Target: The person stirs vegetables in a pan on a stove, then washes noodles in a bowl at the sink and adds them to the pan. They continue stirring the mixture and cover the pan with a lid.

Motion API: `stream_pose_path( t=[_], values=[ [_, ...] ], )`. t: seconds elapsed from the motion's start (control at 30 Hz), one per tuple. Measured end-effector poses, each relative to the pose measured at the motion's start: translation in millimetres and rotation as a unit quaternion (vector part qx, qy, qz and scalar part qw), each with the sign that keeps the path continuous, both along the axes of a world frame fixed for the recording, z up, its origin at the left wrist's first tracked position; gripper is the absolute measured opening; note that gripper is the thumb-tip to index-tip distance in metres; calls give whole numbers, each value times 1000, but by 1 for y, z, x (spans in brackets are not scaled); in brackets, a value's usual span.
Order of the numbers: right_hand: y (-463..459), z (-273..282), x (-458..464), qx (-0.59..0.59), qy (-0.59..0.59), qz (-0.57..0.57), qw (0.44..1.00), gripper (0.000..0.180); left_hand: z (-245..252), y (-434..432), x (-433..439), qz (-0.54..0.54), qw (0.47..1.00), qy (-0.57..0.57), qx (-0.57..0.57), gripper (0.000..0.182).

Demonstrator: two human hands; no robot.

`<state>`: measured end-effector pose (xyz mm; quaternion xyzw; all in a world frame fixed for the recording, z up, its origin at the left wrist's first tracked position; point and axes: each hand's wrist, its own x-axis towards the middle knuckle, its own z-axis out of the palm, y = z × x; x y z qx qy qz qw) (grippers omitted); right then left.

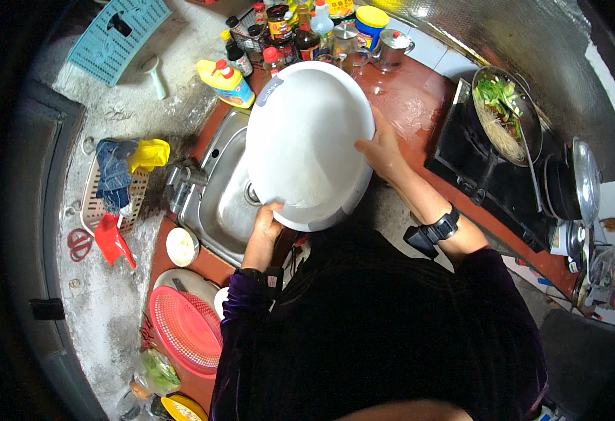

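Observation:
Between my two hands is a large white plastic basin (307,137) with grey patches on its rim. My left hand (267,230) grips the rim at the near left, thumb on top. Higher up on the far side of the basin, my right hand (384,144) holds the opposite edge. The basin is tilted, and its inside looks wet with no food in it. It covers part of the stainless steel sink (218,205), where the drain (253,193) shows beside the basin's edge. A chrome faucet (185,178) stands left of the sink.
A wok (536,131) with noodles and greens sits on the gas stove (455,152) at right, near a lidded pot (586,181). Sauce bottles (306,39) crowd the back. At left are a white bowl (182,246) and a pink colander (189,329).

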<state>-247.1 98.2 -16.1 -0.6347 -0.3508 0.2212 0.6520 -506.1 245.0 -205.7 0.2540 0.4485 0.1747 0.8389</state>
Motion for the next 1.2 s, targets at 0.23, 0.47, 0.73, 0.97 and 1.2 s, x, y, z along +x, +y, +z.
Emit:
stream_pose_path(
  t=[0.23,0.47,0.73,0.97,1.2],
  values=[
    [42,-3,-20,-62,-82,37,994,82,-16,8,-18,-1,998,54,15,50],
    [70,13,-41,-45,-181,64,980,70,-15,13,-28,9,997,48,-53,47],
    [107,16,-59,-77,-213,54,973,70,6,20,-32,14,996,51,-78,44],
    [129,22,-72,-66,-263,74,960,70,-2,25,-32,8,997,34,-74,47],
    [138,38,-85,-113,-301,73,944,71,-7,29,-24,5,995,7,-98,43]
  ],
)
